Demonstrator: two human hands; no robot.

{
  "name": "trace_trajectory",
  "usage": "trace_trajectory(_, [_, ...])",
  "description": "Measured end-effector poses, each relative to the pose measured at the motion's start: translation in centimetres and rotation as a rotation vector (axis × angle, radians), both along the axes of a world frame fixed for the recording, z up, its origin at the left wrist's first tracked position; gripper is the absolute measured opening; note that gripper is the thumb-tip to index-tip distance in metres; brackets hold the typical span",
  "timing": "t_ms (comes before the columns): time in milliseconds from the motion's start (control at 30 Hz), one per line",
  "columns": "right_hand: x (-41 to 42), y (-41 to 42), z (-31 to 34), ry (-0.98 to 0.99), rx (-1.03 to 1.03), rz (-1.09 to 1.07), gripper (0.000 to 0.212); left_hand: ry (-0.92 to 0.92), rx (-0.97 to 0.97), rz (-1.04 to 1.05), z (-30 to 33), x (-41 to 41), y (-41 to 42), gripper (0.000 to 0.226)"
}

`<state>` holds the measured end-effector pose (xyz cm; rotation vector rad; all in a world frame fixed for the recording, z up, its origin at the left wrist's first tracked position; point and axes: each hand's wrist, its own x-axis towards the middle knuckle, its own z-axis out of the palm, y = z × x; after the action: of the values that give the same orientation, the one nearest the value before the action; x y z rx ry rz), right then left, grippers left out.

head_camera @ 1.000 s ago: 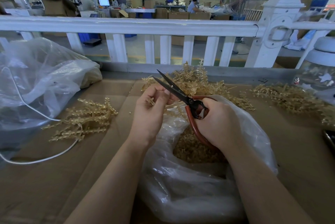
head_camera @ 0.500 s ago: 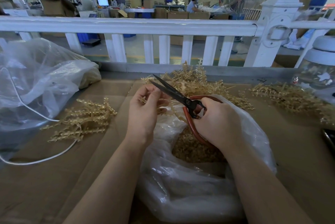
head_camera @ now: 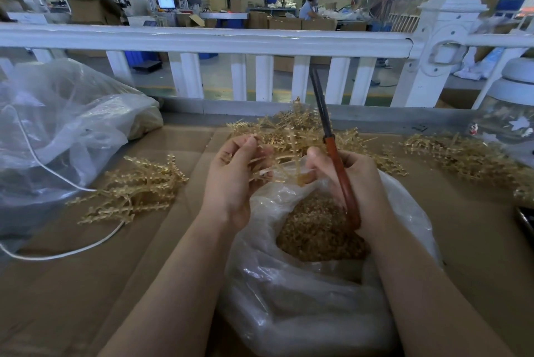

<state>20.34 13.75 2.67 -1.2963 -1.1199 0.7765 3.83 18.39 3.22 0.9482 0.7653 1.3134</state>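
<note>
Change from a second ago: the scissors with red-brown handles and dark blades (head_camera: 329, 138) were open and pointed far-left across the left hand; the blades are now closed and upright. Nearest, the clear plastic bag (head_camera: 303, 322) of gold cuttings sits open beneath both hands. The left hand (head_camera: 231, 180), fingers curled, pinches a gold plastic sprig (head_camera: 265, 167) above the bag mouth. The right hand (head_camera: 358, 186) is wrapped round the scissor handles, fingertips at the sprig's right end. Beyond, a loose sprig pile (head_camera: 291, 128) lies on the brown cardboard sheet (head_camera: 86, 284).

White railing (head_camera: 202, 40), white cord (head_camera: 52, 256)
</note>
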Motion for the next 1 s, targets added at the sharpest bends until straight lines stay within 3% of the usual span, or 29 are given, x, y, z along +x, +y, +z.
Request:
trace_trajectory(67, [-0.3, -0.1, 0.3, -0.003, -0.015, 0.023, 0.049, -0.008, 0.002, -0.021, -0.1, 0.1, 0.0, 0.016])
trace_trajectory(267, [-0.4, 0.3, 0.1, 0.07, -0.108, 0.011, 0.017, -0.056, -0.028, -0.173, -0.3, -0.1, 0.0, 0.009])
trace_trajectory(500, [0.3, 0.1, 0.3, 0.201, -0.08, -0.039, 0.013, -0.154, -0.224, -0.445, -0.1, -0.6, 0.0, 0.061])
trace_trajectory(600, [0.4, 0.0, 0.4, 0.248, -0.026, -0.063, 0.013, -0.208, -0.239, -0.511, 0.2, -0.9, 0.2, 0.07])
trace_trajectory(767, [0.8, 0.2, 0.3, 0.338, 0.015, -0.051, 0.013, -0.256, -0.141, -0.528, 0.1, -1.3, 0.4, 0.045])
trace_trajectory(1000, [0.7, 0.1, 0.1, 0.328, 0.1, 0.03, 0.015, -0.184, -0.052, -0.446, -0.3, -0.9, 0.4, 0.035])
